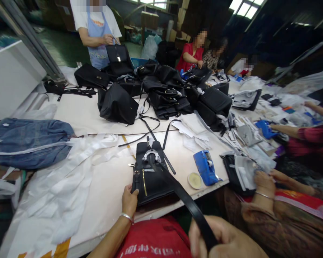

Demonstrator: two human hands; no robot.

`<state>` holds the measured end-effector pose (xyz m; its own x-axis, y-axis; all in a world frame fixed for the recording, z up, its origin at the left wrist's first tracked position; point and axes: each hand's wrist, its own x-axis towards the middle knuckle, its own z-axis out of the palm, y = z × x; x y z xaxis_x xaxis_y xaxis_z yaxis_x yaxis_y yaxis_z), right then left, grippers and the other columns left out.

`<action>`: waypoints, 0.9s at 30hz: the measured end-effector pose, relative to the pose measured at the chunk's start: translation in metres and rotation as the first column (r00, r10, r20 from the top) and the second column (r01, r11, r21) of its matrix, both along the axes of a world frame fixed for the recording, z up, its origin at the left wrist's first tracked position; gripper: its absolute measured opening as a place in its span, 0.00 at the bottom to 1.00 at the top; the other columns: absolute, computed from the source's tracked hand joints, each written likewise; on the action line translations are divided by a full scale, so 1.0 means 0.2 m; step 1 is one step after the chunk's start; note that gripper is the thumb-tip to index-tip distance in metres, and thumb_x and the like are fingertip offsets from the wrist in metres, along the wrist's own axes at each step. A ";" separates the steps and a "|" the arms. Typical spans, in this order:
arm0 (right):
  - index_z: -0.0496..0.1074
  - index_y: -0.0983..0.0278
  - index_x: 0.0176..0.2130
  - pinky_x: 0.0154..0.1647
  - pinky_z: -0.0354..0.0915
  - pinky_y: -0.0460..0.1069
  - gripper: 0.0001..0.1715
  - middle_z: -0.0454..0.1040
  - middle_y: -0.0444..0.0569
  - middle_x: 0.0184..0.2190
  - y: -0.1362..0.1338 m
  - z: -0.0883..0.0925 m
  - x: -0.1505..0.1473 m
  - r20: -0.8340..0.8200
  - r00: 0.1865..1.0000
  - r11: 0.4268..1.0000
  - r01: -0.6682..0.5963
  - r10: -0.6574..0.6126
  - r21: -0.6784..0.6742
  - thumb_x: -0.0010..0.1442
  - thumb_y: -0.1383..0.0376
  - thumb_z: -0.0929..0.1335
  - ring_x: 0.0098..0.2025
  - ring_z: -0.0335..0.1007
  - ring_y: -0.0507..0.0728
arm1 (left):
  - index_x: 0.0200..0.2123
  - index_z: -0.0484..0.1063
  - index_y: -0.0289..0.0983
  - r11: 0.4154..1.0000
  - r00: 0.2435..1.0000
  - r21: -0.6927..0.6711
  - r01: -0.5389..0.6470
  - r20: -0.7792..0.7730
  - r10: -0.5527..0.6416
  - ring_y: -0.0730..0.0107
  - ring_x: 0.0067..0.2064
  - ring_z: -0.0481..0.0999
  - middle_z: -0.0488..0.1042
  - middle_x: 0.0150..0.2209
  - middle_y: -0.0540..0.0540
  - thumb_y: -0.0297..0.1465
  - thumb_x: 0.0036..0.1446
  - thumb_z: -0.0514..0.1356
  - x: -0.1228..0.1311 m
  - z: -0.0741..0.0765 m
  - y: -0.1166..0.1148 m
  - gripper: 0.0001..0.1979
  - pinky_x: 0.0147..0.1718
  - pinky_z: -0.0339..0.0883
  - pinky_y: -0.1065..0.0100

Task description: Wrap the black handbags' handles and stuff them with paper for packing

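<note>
A black leather backpack (157,183) lies on the white table near its front edge, with a gold zipper (144,182) and a small side buckle showing. My left hand (130,200) grips the bag's lower left side, thumb on top. From the bag's upper part a wide black strap (190,200) runs toward me, pulled fairly straight. Closed around its near end is my right hand (223,238), large and close to the camera. Pale wrapping surrounds the top handle (151,156). Thin black straps (169,163) lie loose beyond the bag.
Right of the bag are a blue tape dispenser (206,167) and a round tin (195,180). Black bags (164,89) pile up behind. Denim cloth (29,139) and white wrapping (61,193) lie left. A co-worker's hand (265,182) works close on the right; other people stand around the table.
</note>
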<state>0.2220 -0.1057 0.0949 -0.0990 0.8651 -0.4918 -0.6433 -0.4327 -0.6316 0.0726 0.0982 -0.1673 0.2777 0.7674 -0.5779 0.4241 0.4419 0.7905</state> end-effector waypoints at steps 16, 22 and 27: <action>0.62 0.62 0.39 0.14 0.52 0.41 0.17 0.65 0.37 0.19 0.96 -0.57 0.09 0.237 0.886 0.909 0.346 -0.398 0.234 0.58 0.52 0.64 0.14 0.52 0.45 | 0.45 0.68 0.38 0.958 0.892 -0.210 0.196 0.445 -0.085 0.74 0.22 0.69 0.71 0.24 0.50 0.46 0.52 0.59 0.27 0.89 -0.28 0.22 0.25 0.66 0.70; 0.67 0.64 0.47 0.48 0.61 0.55 0.19 0.72 0.57 0.46 0.54 -0.85 0.43 0.948 0.307 0.997 0.035 -0.083 0.076 0.59 0.55 0.62 0.50 0.66 0.62 | 0.37 0.69 0.35 0.968 0.958 -0.250 0.024 0.284 0.049 0.85 0.08 0.49 0.60 0.14 0.59 0.47 0.38 0.67 -0.11 0.74 0.02 0.27 0.09 0.50 0.75; 0.55 0.68 0.59 0.51 0.59 0.56 0.37 0.67 0.61 0.53 0.23 -1.23 0.59 0.917 0.303 0.955 0.056 0.261 -0.291 0.52 0.62 0.67 0.54 0.64 0.64 | 0.31 0.70 0.35 0.993 0.999 -0.112 -0.042 -0.013 0.041 0.73 0.21 0.69 0.72 0.25 0.49 0.47 0.42 0.65 -0.11 0.51 0.06 0.21 0.20 0.64 0.70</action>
<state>0.3404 -0.0597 -0.1518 0.4864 0.7320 -0.4771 0.3820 -0.6693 -0.6373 0.0506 0.1099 -0.0654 0.2404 0.7079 -0.6641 0.4119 0.5451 0.7302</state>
